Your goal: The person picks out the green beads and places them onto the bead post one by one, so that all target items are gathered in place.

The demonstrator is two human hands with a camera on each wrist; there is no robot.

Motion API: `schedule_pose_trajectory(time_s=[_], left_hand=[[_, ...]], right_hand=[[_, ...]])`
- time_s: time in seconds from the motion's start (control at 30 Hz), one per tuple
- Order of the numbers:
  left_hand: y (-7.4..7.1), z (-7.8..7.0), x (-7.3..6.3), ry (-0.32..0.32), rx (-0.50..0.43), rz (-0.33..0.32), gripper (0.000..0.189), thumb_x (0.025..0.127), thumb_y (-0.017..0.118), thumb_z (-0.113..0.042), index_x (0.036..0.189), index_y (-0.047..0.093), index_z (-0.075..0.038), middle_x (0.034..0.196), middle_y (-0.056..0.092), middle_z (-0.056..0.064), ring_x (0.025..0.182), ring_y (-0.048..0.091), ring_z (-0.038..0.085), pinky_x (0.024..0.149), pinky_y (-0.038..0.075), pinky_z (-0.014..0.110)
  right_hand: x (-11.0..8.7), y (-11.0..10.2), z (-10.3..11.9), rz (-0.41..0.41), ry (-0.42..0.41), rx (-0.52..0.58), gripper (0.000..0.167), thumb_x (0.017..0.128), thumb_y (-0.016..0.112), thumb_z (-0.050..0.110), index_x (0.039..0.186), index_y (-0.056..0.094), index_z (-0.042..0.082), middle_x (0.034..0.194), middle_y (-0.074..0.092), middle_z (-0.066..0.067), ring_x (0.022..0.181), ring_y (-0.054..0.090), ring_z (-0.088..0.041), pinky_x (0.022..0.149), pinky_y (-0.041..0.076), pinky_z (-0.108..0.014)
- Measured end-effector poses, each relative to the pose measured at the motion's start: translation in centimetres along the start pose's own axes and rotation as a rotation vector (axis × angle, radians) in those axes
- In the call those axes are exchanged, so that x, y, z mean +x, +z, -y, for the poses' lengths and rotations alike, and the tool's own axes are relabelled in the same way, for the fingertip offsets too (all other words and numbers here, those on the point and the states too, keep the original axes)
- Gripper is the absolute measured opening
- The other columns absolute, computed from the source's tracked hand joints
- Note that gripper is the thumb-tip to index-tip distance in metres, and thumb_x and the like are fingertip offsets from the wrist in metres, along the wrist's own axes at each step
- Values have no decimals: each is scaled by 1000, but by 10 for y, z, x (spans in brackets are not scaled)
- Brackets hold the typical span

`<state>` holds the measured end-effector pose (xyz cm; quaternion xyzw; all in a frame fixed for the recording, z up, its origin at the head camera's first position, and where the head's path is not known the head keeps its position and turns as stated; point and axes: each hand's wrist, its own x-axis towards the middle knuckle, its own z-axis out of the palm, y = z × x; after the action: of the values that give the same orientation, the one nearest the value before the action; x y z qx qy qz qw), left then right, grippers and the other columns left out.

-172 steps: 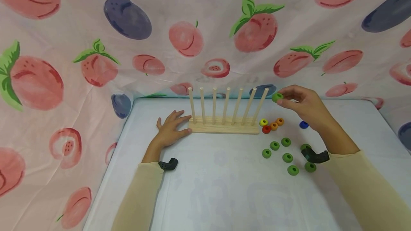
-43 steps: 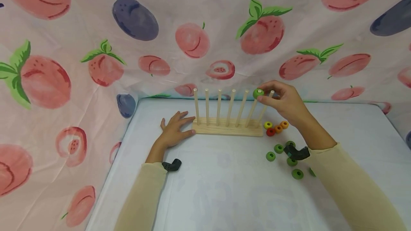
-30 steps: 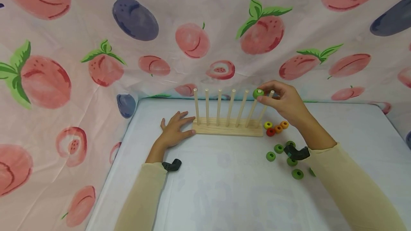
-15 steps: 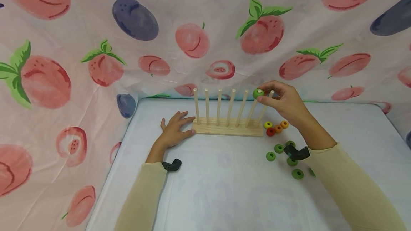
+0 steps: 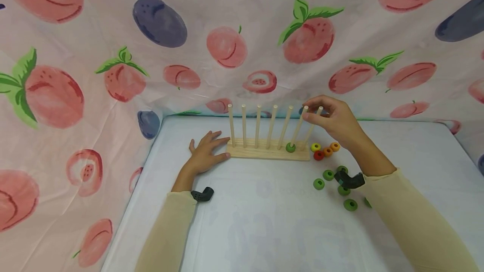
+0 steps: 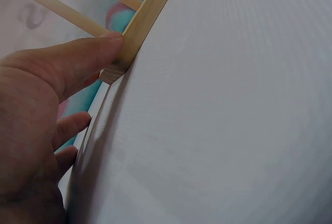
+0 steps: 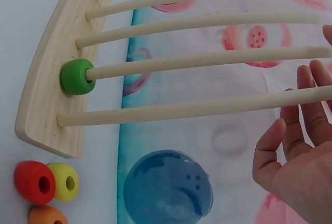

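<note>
A wooden stand (image 5: 261, 154) with several upright pegs lies in front of the patterned cloth. One green bead (image 5: 290, 147) sits at the bottom of the second peg from the right; the right wrist view shows the same green bead (image 7: 78, 77) against the base. My right hand (image 5: 334, 116) is around the tops of the two rightmost pegs, fingers loosely bent and holding nothing. My left hand (image 5: 204, 154) lies spread at the stand's left end. In the left wrist view its thumb (image 6: 88, 60) touches the corner of the base, with the index finger partly hidden behind.
Right of the stand lie a yellow bead (image 5: 315, 147), a red bead (image 5: 319, 155) and orange beads (image 5: 327, 151). Several green beads (image 5: 328, 175) lie nearer, some partly covered by the right wrist camera (image 5: 349, 179) and sleeve. Patterned cloth (image 5: 257, 53) rises behind the table.
The right hand brought a green bead from the right to the second peg from the right and let go; the bead dropped to the base. The left hand stays at the stand's end.
</note>
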<state>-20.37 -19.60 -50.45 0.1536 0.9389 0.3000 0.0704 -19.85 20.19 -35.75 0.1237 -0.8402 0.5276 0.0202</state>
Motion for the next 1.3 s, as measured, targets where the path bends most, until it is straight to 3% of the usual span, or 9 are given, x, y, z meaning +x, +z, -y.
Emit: schedule_pose_trajectory(time_s=[0.3,0.53,0.87,1.07,1.3], left_hand=[[0,0,0,6,3,-5,63,92,70,-54,149,54,-32,167,32,1,160,12,31,115,-13,73],[0,-1,0,4,3,-3,63,92,70,-54,148,54,-32,167,31,1,160,12,31,115,-12,73],[1,-1,0,5,5,-6,63,92,69,-54,149,54,-32,167,31,2,160,12,31,115,-12,73],[0,-2,0,1,-1,1,64,91,70,-54,149,54,-32,168,31,1,160,11,31,115,-13,73],[0,-1,0,-4,-2,3,64,91,70,-56,149,53,-32,168,30,1,160,11,31,115,-14,73]], right_hand=[[-2,-1,-1,5,15,-18,28,96,73,24,121,69,10,101,64,9,102,53,-17,82,46,-26],[-5,-6,-6,21,64,-35,31,97,72,27,123,68,11,123,67,1,114,51,-13,100,42,-40],[-14,-18,-21,28,110,-118,31,97,71,35,117,66,11,112,67,3,110,55,-12,104,43,-43],[-22,-29,-29,43,155,-188,39,97,69,40,125,66,13,121,64,-3,111,54,-10,101,44,-36],[-31,-41,-48,68,194,-245,44,97,68,43,131,63,15,127,66,-7,113,52,-8,105,43,-42]])
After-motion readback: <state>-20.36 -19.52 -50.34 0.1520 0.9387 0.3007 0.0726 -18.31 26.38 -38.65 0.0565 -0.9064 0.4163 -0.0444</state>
